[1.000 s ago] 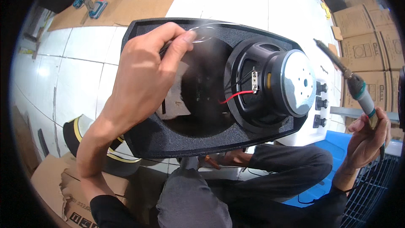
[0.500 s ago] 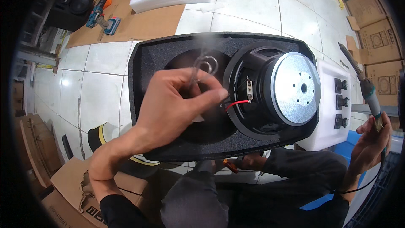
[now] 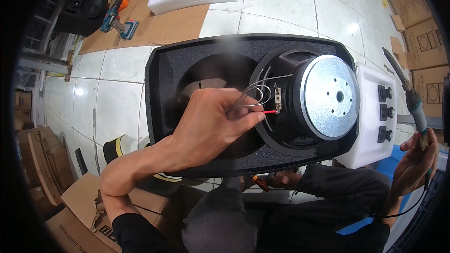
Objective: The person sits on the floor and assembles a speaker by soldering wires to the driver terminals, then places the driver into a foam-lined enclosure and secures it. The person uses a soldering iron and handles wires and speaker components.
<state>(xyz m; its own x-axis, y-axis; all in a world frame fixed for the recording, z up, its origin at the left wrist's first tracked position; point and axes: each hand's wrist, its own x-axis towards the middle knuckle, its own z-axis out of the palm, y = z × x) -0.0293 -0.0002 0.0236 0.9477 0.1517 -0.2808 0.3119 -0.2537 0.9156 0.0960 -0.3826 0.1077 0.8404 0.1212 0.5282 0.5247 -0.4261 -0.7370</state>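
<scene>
- The left hand is pinched nearly closed on looped thin silver wire, fingertips at a short red insulated wire beside a small pale terminal strip.
- The right hand is curled around the handle end of a grey-and-green soldering iron, its tip pointing up, well apart from the strip.
- The strip sits on a round black speaker driver with a silver metal back, lying over the right part of a black textured cabinet.
- The left hand and forearm block part of the cabinet's round opening.
- Just right, a white foam tray holds black fittings.
- Brown cardboard cartons at far right bear dark printed speaker outlines and lettering; the torn brown carton at lower left bears dark printed symbols.
- Beyond the cabinet, a teal-and-black cordless drill lies on flat brown cardboard.
</scene>
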